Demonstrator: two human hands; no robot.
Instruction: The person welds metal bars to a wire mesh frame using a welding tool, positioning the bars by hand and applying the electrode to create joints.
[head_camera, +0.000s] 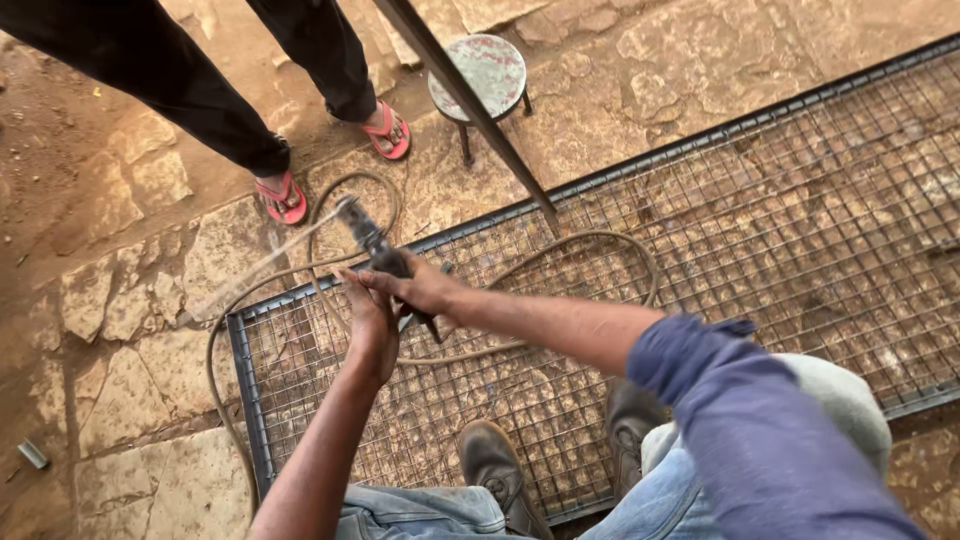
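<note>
Both hands, the left hand (372, 322) and right hand (425, 290), are closed around a dark hand-held power tool (378, 250) above the wire mesh panel (700, 250). Its looped cable (500, 345) lies across the mesh near the person's boots (495, 470); I judge it could snag or trip.

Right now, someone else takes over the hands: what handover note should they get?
Left hand and right hand: both closed on the dark handheld tool, held up above the wire mesh frame.
The tool's cable loops across the mesh and out onto the stone floor.
The wearer's boots stand on the mesh. A bystander in red sandals stands near a small stool.
No finished or remaining work can be read from the mesh.
</note>
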